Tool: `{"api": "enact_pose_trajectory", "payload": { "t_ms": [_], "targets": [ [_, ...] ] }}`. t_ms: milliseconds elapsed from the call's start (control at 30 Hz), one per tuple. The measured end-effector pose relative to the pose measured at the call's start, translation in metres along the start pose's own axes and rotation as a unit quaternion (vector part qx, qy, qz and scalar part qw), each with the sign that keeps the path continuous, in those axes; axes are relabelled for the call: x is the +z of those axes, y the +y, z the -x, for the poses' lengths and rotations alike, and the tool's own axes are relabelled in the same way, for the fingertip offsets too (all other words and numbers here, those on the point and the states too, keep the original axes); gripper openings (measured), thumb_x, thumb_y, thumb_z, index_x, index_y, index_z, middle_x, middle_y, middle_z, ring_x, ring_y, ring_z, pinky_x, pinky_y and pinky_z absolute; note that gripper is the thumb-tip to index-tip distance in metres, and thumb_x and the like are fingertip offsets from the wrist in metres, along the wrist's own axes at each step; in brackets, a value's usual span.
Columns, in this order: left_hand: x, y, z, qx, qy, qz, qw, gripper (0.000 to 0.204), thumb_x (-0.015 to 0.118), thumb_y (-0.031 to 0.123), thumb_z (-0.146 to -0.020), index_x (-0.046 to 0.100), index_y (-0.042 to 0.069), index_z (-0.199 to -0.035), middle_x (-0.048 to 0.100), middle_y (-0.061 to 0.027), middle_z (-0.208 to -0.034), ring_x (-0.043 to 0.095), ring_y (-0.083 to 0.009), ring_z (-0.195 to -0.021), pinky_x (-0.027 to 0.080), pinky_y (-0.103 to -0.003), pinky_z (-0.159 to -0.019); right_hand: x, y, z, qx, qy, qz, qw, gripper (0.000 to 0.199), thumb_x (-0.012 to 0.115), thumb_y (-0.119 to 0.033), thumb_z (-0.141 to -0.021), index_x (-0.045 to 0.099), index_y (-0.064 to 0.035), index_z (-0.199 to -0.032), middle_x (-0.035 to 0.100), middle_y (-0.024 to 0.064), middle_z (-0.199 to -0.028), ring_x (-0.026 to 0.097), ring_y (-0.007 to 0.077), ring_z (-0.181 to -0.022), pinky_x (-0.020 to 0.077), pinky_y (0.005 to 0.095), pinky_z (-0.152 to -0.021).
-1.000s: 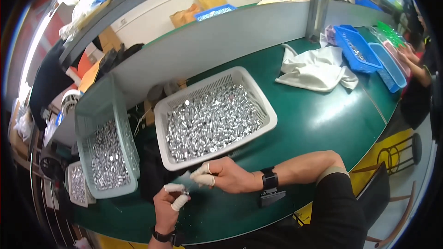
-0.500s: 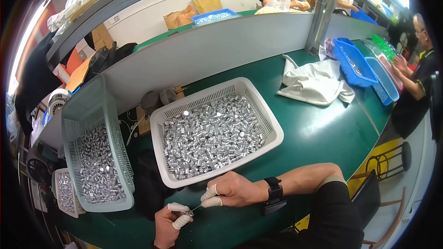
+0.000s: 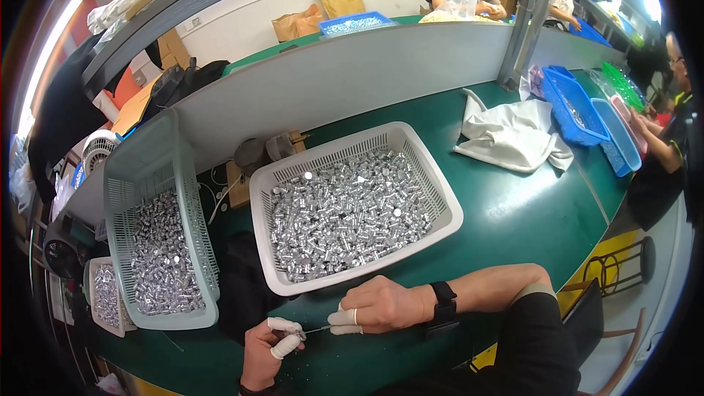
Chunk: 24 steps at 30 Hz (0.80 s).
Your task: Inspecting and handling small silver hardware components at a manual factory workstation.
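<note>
White finger covers wrap the thumb and forefinger of both hands. My left hand (image 3: 265,356) pinches a small silver metal piece (image 3: 301,336) low over the green table. From the right, my right hand (image 3: 385,305) grips a thin metal rod-like tool (image 3: 320,329), its tip at or against the piece; its handle end is hidden in the fingers. Just beyond both hands stands a white slotted basket (image 3: 456,218) heaped with small silver metal cylinders (image 3: 345,213).
A grey-green basket (image 3: 110,176) and a smaller white basket (image 3: 91,286), both holding metal pieces, stand at left. A white cloth (image 3: 510,132) and blue baskets (image 3: 576,114) lie at right. A grey divider (image 3: 352,77) runs behind. Other people sit beyond it and stand at right.
The whole view has shifted slightly, moving the baskets rightward in the picture. My hands keep their grips, and the rod now lies more level against the piece.
</note>
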<state>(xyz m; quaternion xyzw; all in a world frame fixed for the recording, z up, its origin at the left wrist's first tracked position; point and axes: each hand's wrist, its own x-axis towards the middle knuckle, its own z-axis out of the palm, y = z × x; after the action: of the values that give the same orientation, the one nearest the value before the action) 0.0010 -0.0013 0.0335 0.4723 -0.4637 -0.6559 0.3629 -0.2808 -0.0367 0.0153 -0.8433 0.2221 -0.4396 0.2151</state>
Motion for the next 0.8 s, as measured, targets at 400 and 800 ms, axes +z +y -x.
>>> {"api": "enact_pose_trajectory", "payload": {
  "t_ms": [400,800],
  "targets": [
    [0.004,-0.006,-0.006,0.042,0.051,-0.063,0.996,0.013,0.072,-0.001,-0.085,0.066,-0.002,-0.096,0.069,-0.0118,-0.087,0.066,-0.0173,-0.072,0.054,-0.028,-0.068,0.008,0.001,0.001,0.083,0.020,-0.105,0.991,0.017,0.074,-0.017,-0.088,0.067,-0.0046,-0.097,0.053,0.0082,-0.074,0.058,0.0286,-0.065,0.0482,0.0374,-0.058],
    [0.003,-0.010,-0.007,0.062,0.030,-0.047,0.997,0.014,0.073,0.002,-0.085,0.066,-0.002,-0.096,0.069,-0.0115,-0.087,0.066,-0.0165,-0.073,0.053,-0.027,-0.067,0.017,0.010,0.009,0.055,-0.039,-0.027,0.997,0.021,0.075,-0.014,-0.087,0.070,-0.0051,-0.106,0.061,0.0092,-0.078,0.061,0.0260,-0.067,0.0531,0.0343,-0.061]
  ]
}}
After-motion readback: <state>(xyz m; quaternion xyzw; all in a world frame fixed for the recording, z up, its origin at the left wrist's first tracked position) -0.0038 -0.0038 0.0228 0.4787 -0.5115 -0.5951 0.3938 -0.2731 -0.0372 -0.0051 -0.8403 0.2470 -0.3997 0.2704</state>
